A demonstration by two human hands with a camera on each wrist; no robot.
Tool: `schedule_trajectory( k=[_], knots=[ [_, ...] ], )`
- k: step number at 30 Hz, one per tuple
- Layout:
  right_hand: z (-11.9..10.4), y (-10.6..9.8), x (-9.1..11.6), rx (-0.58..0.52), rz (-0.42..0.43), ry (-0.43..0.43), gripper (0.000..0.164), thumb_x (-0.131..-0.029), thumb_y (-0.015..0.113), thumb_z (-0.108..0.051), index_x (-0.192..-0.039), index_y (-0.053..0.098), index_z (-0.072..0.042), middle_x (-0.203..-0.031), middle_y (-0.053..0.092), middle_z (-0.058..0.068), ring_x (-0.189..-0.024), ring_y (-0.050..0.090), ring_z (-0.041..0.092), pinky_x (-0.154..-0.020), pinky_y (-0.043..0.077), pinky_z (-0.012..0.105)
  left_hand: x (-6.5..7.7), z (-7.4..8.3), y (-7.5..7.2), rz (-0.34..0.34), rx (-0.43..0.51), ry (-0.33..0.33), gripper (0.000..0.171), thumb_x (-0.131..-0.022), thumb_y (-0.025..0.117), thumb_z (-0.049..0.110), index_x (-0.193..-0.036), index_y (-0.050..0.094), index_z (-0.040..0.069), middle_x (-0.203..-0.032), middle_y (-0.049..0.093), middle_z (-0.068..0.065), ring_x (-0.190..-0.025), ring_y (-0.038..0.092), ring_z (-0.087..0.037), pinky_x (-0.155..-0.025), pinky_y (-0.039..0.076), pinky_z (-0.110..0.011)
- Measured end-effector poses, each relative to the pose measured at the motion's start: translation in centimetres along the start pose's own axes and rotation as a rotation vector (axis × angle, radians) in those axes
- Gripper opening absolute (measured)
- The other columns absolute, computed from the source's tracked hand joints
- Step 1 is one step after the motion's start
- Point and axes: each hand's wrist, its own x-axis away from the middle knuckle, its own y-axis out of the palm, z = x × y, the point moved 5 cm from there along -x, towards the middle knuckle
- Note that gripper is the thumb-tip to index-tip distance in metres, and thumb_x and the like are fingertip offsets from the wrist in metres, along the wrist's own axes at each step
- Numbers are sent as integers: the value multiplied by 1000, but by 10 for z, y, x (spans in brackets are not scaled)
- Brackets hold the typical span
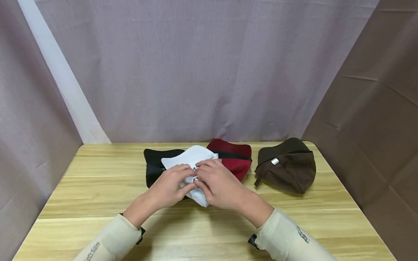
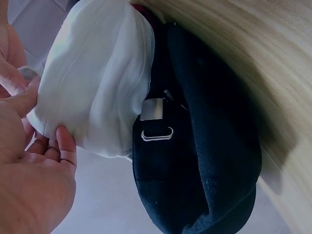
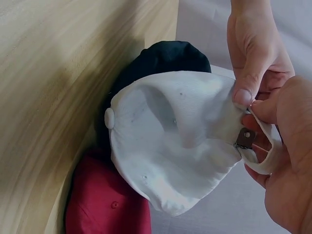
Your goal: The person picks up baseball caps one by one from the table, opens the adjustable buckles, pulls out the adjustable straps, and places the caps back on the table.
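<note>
A white baseball cap (image 1: 188, 155) is held by both hands above the table, its brim pointing to the back. My left hand (image 1: 168, 187) pinches the cap's back strap near the opening, thumb on the cloth. From the other side, my right hand (image 1: 223, 185) grips the same strap, fingertips close to the left hand's. In the right wrist view the strap (image 3: 274, 148) forms a loop beside a small metal buckle (image 3: 246, 137). A black cap (image 2: 219, 126) with a metal clasp lies behind and left of the white one. A dark red cap (image 1: 233, 168) sits to its right.
A dark brown cap (image 1: 289, 170) with a small white tag rests at the table's back right. The wooden table (image 1: 95, 195) meets grey curtains (image 1: 207, 64) at the back and left, and a brown curtain (image 1: 402, 101) at the right.
</note>
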Motion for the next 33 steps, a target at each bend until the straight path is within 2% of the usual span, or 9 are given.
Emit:
schedule_trajectory(
  k=[4,9,24,33],
  knots=[
    [-1,1,1,-11,-12,-10,12,-106,64,-17,-98,72,-11,-112,77,3,-130,65,26,-115,48,48,1,1,0,-10,-25,24,15,-99,78,24,-110,76,13,-99,71,3,-89,62,-12,-81,55,-32],
    [0,1,5,-17,-31,1,10,-105,64,-17,-102,72,-11,-119,77,4,-131,64,24,-115,47,47,0,2,0,-26,-39,60,16,-99,78,25,-110,76,14,-101,73,3,-92,65,-13,-84,57,-33],
    [6,-4,12,-66,-32,35,11,-105,65,-16,-100,73,-12,-126,76,3,-133,64,24,-115,46,51,1,-1,0,-29,-29,49,25,-100,77,28,-119,78,13,-101,73,3,-89,64,-12,-81,55,-31],
    [5,-1,9,-67,-52,78,17,-106,65,-27,-102,74,-12,-124,76,3,-136,62,26,-117,44,67,1,0,-1,-14,-66,49,24,-99,77,29,-118,79,13,-103,75,2,-93,68,-16,-86,58,-35]
  ],
)
